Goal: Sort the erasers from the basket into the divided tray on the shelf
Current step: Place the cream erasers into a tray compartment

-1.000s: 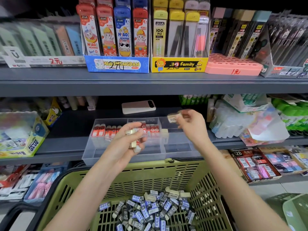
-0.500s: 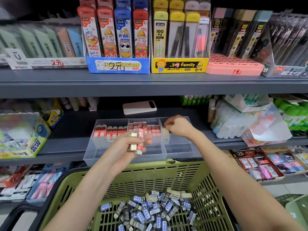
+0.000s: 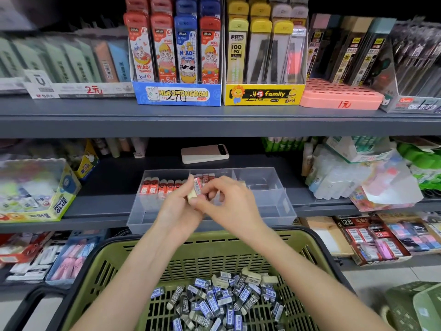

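**Inspector:** Largest items first. What is cut off?

**Assistant:** The shelf [image 3: 214, 125] runs out of both sides of the frame. The green basket [image 3: 202, 249] is cropped by the lower edge. Loose blue-sleeved erasers [image 3: 210, 299] lie heaped on its floor, lower centre.

**Inspector:** The sorting container?

**Assistant:** The clear divided tray [image 3: 274, 204] sits on the middle level, centre frame. A row of red-sleeved erasers [image 3: 162, 187] stands in its rear left compartment. Both hands cover the middle compartments, so their contents cannot be judged.

**Inspector:** State of the hands?

**Assistant:** The left hand [image 3: 179, 211] is curled round a small bundle of held erasers [image 3: 196, 186], one red-sleeved and one cream. The right hand [image 3: 233, 204] has its fingers bent, tips against that bundle. Whether it grips one cannot be told.

**Inspector:** Any change from half a second ago?

**Assistant:** The right hand was then at the tray's rear, apart from the left. It has come back to meet it.
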`<move>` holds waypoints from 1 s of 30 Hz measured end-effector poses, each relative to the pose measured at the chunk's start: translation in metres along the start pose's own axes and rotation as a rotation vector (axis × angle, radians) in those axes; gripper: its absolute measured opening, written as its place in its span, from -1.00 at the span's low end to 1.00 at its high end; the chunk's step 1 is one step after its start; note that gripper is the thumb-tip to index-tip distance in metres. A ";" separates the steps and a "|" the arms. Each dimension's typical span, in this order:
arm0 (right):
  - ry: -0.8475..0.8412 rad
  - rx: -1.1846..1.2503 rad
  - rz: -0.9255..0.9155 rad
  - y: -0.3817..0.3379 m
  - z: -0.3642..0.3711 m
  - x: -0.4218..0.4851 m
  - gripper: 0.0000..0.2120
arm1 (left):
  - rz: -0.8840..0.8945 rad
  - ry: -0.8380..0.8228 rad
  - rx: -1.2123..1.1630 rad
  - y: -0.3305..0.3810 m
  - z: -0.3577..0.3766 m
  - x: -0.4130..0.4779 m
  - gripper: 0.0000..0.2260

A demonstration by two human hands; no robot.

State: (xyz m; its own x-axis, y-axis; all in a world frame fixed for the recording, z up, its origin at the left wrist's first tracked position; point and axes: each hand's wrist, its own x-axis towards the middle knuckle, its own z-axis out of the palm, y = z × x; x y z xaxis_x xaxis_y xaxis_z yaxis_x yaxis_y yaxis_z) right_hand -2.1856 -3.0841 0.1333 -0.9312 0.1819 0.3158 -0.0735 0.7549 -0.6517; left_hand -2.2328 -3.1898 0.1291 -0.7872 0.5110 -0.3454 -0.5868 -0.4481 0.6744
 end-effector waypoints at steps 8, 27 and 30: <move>0.086 0.026 -0.127 -0.011 0.012 -0.008 -0.75 | -0.004 -0.007 -0.087 0.002 0.002 -0.009 -0.66; -0.089 -0.169 0.363 0.103 -0.024 0.078 -0.85 | 0.130 0.081 0.091 0.011 -0.014 0.006 -0.81; -0.162 -0.201 0.324 0.102 -0.014 0.081 -0.86 | 0.204 0.097 0.286 0.008 -0.017 0.005 -0.81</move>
State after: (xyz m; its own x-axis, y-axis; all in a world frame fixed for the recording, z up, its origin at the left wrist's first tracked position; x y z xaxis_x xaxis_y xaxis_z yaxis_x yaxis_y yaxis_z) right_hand -2.2632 -2.9839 0.1023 -0.9400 0.3411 -0.0061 0.2887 0.7859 -0.5468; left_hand -2.2449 -3.2033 0.1221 -0.9050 0.3539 -0.2360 -0.3498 -0.3033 0.8864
